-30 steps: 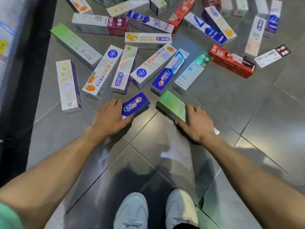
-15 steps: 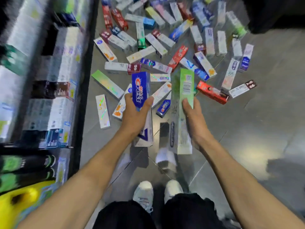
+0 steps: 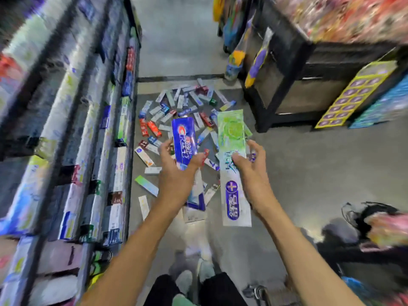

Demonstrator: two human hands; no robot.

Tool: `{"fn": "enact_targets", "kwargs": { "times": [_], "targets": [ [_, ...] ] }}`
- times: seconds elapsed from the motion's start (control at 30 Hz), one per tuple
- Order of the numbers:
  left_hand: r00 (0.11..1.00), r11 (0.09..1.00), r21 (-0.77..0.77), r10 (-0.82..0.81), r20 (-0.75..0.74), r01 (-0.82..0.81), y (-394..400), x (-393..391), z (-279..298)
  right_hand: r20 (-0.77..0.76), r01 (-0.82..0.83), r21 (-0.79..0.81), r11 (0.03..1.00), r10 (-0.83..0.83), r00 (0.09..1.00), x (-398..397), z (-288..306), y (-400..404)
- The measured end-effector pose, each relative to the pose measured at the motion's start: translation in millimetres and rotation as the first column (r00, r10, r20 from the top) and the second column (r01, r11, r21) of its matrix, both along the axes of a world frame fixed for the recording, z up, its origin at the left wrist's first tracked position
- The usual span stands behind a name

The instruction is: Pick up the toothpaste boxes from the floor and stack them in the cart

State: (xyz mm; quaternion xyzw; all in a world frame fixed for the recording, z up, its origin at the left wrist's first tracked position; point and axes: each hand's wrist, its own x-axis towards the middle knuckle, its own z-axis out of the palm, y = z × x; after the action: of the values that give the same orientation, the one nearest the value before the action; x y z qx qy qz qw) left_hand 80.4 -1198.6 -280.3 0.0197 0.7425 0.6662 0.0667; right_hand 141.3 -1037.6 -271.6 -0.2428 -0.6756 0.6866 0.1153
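Observation:
My left hand (image 3: 176, 175) grips a blue toothpaste box (image 3: 182, 140), held upright in front of me with its long side running away from me. My right hand (image 3: 250, 173) grips a green and white toothpaste box (image 3: 233, 138) beside it, also lengthwise. Both boxes are well above the floor. Many more toothpaste boxes (image 3: 176, 111) lie scattered on the grey tiled floor ahead. At the lower right, blurred dark wire parts of what may be the cart (image 3: 362, 219) show, with a wheel (image 3: 256, 291) near my feet.
A shelf of boxed goods (image 3: 72, 151) runs along my left. A black display stand (image 3: 287, 85) with colourful goods stands at the right, with yellow and blue packs (image 3: 353, 96) leaning against it. My shoes (image 3: 194, 279) are on open floor below.
I have stood up from a crouch. Both hands lifted their boxes off the floor and raised them; the view rose and swung, showing the aisle and the right side.

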Motion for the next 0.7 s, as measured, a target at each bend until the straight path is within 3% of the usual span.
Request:
{"fn": "enact_targets", "kwargs": {
  "times": [0.17, 0.33, 0.5, 0.7],
  "targets": [
    [0.987, 0.979, 0.141, -0.132, -0.094, 0.144, 19.1, 17.4, 71.7, -0.118, 0.078, -0.065, 0.995, -0.086, 0.989, 42.1, 77.1, -4.3],
    [0.916, 0.89, 0.219, -0.389, -0.095, 0.401, 37.8, 45.6, 99.2, -0.152, 0.316, -0.128, 0.94, -0.334, 0.93, 99.3, 109.5, -16.3],
    [0.768, 0.737, 0.233, -0.636, -0.078, 0.634, 72.6, 98.3, 106.3, -0.179, 0.598, -0.107, 0.794, -0.607, 0.774, 180.1, 114.1, -24.2],
    [0.452, 0.44, 0.149, -0.89, -0.057, 0.885, 121.0, 196.5, 108.9, -0.137, 0.85, -0.062, 0.523, -0.848, 0.512, 292.6, 108.7, -31.7]
  ]
}}
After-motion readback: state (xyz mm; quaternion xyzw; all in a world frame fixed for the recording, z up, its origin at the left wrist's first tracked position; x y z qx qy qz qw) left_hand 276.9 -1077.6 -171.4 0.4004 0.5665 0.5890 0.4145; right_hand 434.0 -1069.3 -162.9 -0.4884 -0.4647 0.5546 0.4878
